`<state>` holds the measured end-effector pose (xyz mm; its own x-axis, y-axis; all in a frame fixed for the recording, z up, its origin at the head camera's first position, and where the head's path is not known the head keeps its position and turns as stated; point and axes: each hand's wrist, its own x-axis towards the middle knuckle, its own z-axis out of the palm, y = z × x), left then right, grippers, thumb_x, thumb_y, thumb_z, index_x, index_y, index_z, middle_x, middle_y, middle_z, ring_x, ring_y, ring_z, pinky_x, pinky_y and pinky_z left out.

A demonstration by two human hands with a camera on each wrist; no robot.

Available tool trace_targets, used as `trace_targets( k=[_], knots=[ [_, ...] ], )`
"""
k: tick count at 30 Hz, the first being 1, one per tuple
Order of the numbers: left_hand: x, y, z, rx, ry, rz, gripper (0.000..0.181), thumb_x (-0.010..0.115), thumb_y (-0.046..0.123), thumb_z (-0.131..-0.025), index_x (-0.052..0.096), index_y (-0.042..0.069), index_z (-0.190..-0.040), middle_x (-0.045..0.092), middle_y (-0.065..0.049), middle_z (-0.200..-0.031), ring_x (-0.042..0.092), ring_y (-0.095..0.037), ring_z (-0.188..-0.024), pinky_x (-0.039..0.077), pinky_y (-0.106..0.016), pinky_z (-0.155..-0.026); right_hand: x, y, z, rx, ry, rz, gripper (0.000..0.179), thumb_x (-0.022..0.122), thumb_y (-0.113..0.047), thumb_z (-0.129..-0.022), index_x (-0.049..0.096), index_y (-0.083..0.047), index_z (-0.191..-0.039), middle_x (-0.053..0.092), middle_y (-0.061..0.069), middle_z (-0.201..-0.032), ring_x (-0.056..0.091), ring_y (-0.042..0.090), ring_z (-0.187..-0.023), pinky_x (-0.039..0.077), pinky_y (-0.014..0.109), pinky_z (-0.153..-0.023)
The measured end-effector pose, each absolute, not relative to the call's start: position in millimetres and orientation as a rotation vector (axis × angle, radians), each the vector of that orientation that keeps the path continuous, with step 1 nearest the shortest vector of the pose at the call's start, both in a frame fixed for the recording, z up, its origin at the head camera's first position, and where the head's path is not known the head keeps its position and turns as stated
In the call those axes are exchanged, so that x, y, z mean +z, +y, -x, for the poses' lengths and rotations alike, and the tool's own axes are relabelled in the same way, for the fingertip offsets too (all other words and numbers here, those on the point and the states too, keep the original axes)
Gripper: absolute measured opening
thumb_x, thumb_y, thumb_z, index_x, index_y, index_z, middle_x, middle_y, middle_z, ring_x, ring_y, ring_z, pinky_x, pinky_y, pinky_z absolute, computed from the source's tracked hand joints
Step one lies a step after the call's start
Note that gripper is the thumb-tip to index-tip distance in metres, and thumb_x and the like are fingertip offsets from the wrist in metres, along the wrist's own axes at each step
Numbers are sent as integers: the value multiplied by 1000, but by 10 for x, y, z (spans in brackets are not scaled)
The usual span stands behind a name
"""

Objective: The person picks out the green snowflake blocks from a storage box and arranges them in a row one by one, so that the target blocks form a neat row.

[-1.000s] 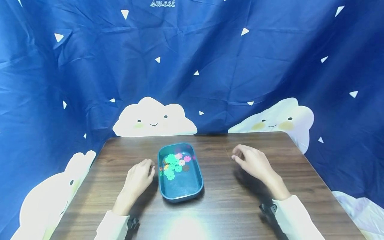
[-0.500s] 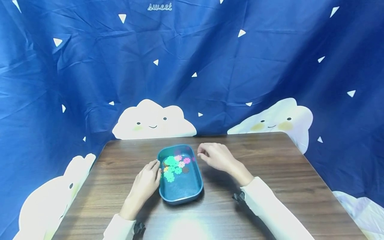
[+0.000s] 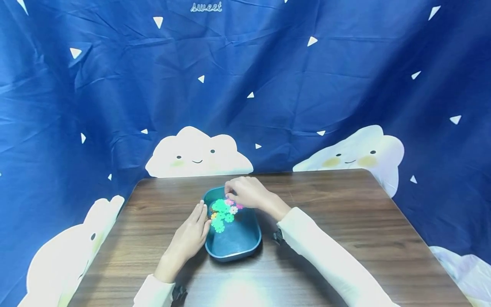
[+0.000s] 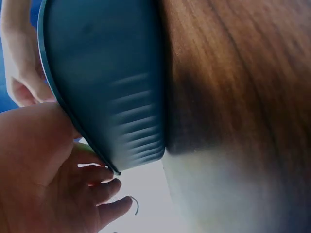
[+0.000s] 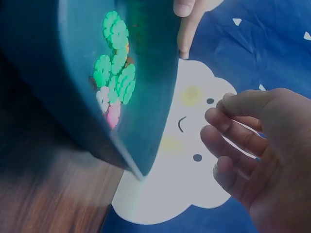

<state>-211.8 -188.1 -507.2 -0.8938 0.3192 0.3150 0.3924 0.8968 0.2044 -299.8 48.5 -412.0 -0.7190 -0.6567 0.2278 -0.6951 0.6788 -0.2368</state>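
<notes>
A dark teal tray [image 3: 234, 243] with rounded corners stands on the table, holding several small flower-shaped plastic discs [image 3: 220, 206] in green, pink, white and orange. My left hand [image 3: 190, 232] rests along the tray's left rim with relaxed fingers. In the left wrist view its fingertips [image 4: 109, 191] spread beside the outer wall. Over the tray's far right part is my right hand [image 3: 247, 192], fingers bent toward the pink disc [image 3: 229, 201]. The right wrist view shows those loosely curled fingers [image 5: 228, 141] with nothing between them, above the rim level.
A brown wood-grain table [image 3: 337, 213] bears the tray and stretches out to its right. Behind it hangs a blue curtain [image 3: 268, 85] printed with white clouds [image 3: 197, 157] and triangles. Bright glare lies on the near table edge.
My right hand has swept left from the right side of the table to above the tray. The left hand has shifted right onto the tray's left rim. The tray has stayed in place.
</notes>
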Motion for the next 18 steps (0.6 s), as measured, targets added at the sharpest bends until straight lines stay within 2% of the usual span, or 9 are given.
trace_targets(
  k=[8, 13, 18],
  knots=[
    [-5023, -1884, 2121, -405, -2892, 530, 62, 50, 28, -114, 38, -12, -159, 33, -28, -171, 34, -44, -159, 34, -56, -129, -4148, 158, 3161, 365, -2818, -1284, 10, 69, -23, -104, 78, -20, -100, 76, -8, -93, 63, 7, -76, 55, 22, -68],
    [-4983, -1876, 2111, -402, -2917, 529, 61, 49, 28, -114, 37, -13, -159, 32, -28, -171, 32, -44, -160, 33, -56, -130, -4205, -26, 3226, 305, -2858, -1387, 11, 71, -22, -103, 81, -18, -102, 75, -7, -89, 61, 7, -73, 51, 21, -67],
    [-4993, -1875, 2109, -391, -2921, 532, 61, 48, 27, -114, 37, -13, -159, 32, -28, -171, 32, -44, -160, 33, -55, -130, -4273, -160, 3266, 239, -2913, -1367, 10, 72, -21, -102, 81, -18, -99, 75, -7, -89, 62, 8, -75, 53, 22, -69]
  ],
)
